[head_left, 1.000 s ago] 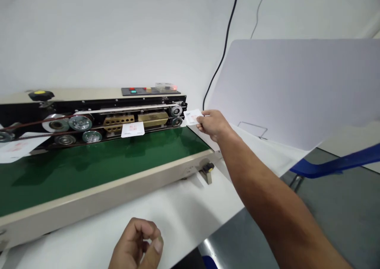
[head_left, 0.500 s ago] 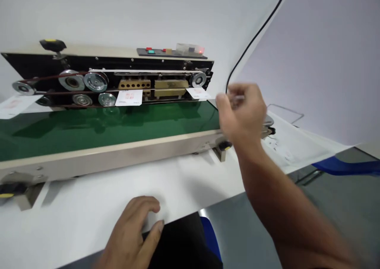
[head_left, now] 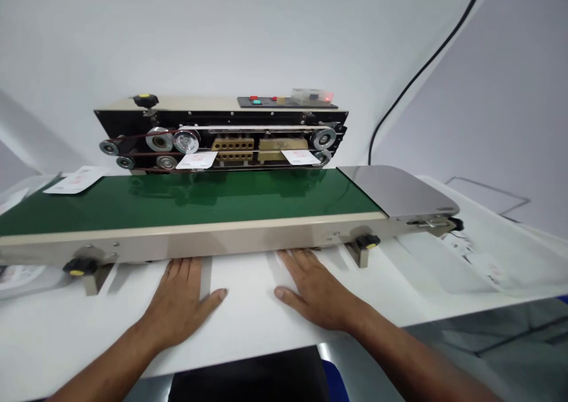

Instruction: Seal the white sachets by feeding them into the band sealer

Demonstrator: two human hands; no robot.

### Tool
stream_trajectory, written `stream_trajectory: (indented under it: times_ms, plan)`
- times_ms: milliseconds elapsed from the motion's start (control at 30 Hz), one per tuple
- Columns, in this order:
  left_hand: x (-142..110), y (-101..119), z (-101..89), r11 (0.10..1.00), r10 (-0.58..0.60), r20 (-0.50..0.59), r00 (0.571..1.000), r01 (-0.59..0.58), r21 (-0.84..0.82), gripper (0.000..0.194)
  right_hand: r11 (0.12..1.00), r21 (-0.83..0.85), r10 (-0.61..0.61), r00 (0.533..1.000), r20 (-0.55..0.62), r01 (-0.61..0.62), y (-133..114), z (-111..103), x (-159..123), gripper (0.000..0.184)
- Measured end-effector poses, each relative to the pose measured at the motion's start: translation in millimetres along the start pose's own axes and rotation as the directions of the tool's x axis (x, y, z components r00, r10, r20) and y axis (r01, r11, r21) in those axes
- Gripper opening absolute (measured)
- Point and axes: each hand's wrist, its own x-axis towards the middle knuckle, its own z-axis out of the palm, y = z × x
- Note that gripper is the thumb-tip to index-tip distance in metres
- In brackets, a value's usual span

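My left hand (head_left: pixel 180 301) lies flat on the white table (head_left: pixel 246 307), fingertips reaching under the front edge of the conveyor, thumb spread. Palm down to its right, my right hand (head_left: pixel 313 289) also rests on the table with its fingertips at that edge. Neither holds anything. Beyond them runs the green conveyor belt (head_left: pixel 213 198) of a band sealing machine (head_left: pixel 222 121). One white packet (head_left: pixel 197 160) with red print sits in the sealer near the left wheels. A second packet (head_left: pixel 302 156) is at its right end. Another white packet (head_left: pixel 75 180) lies on the belt's left part.
A metal plate (head_left: pixel 399 189) extends the conveyor on the right. Black knobs (head_left: pixel 368 242) and feet stick out at the front. A translucent tray (head_left: pixel 479 266) with small items stands at the right. A black cable (head_left: pixel 426 65) hangs behind.
My right hand has come down from the belt's right end to the table. My left hand has moved forward and flattened. Packets have shifted left through the sealer, and the view has turned.
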Motion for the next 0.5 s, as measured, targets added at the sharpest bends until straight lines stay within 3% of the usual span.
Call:
stream_trajectory:
  times_ms: [133, 267, 367, 500]
  plan:
    - [23, -3, 0.9, 0.996, 0.018, 0.095, 0.995, -0.026, 0.087, 0.081, 1.000, -0.020, 0.021, 0.997, 0.068, -0.019, -4, 2, 30, 0.081]
    - [38, -1, -5.7, 0.992, 0.059, 0.196, 0.979, -0.080, 0.102, 0.071, 0.999, 0.020, 0.026, 0.992, 0.121, -0.029, -2, 1, 54, 0.073]
    - [45, -1, -15.9, 0.990, 0.106, 0.245, 0.964, -0.125, 0.062, 0.074, 0.999, 0.042, 0.007, 0.996, 0.084, -0.011, 8, 7, 66, 0.065]
    - [41, -10, -27.2, 0.983, 0.182, 0.280, 0.942, -0.183, -0.023, 0.088, 0.997, -0.037, -0.062, 0.998, 0.001, 0.062, 37, 30, 75, 0.053]
